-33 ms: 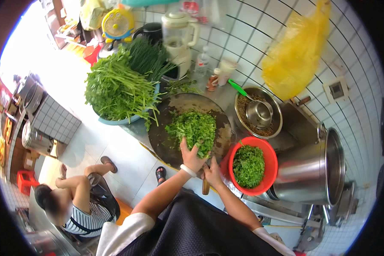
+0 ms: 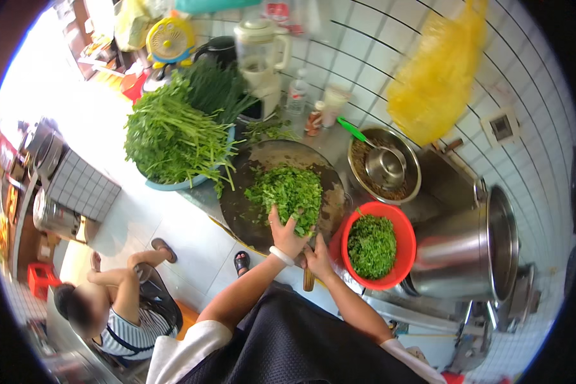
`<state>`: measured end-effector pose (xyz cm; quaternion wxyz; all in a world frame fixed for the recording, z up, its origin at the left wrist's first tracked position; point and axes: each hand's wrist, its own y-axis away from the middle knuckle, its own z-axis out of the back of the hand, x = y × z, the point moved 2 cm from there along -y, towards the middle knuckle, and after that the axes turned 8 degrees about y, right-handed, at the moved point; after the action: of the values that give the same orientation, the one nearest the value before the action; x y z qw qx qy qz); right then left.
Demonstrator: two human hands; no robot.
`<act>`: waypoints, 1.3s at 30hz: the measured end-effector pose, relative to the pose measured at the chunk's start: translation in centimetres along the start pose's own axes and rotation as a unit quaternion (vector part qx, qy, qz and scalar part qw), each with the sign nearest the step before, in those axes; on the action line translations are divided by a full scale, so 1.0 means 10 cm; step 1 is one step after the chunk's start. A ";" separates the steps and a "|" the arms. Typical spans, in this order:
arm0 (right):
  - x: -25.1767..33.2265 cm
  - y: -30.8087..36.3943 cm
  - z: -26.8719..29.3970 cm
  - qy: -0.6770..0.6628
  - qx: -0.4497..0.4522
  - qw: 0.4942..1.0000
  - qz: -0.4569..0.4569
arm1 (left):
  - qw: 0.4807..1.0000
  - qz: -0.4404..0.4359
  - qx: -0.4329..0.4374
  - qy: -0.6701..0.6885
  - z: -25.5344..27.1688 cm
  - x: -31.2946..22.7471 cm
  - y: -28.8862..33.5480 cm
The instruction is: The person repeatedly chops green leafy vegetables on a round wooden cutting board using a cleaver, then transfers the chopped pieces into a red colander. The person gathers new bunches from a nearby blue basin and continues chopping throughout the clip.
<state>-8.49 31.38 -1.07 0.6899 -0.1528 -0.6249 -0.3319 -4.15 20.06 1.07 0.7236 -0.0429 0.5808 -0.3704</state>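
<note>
A heap of chopped green herbs (image 2: 287, 187) lies on the round chopping board (image 2: 329, 182) before me. My left hand (image 2: 289, 238), with a white bracelet at the wrist, rests on the heap's near edge, fingers spread among the leaves. Close beside it, my right hand (image 2: 319, 257) is closed around the knife where the wooden handle (image 2: 308, 280) begins. The handle points back toward me; the blade is mostly hidden by my hands and the greens. Right of the board, a red basin (image 2: 411, 246) holds more chopped greens (image 2: 372, 246).
Uncut leafy greens (image 2: 166, 137) fill a blue basin (image 2: 179, 184) at left. A blender (image 2: 257, 64) stands behind. At right are a steel bowl (image 2: 416, 185) with a green-handled ladle (image 2: 385, 168) and a large steel pot (image 2: 457, 246). A seated person (image 2: 131, 326) is at lower left.
The view has shifted very slightly. Both hands and the chopped herbs keep nearly the same places.
</note>
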 end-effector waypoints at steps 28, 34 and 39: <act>-0.03 1.28 1.95 -0.065 -0.254 0.946 -0.190 | 0.807 -0.238 0.536 -0.074 -1.80 -1.09 0.67; 0.46 1.80 2.15 0.362 -0.259 0.880 -0.167 | 0.821 -0.181 0.535 -0.084 -1.54 -1.22 0.42; 0.57 1.63 2.22 0.387 -0.303 0.860 -0.138 | 0.787 -0.225 0.567 -0.096 -1.43 -1.27 0.06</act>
<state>-14.78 55.73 11.59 0.7431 -0.1255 -0.1913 -0.6289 -16.98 33.24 6.42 0.5662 0.2105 0.1683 -0.7790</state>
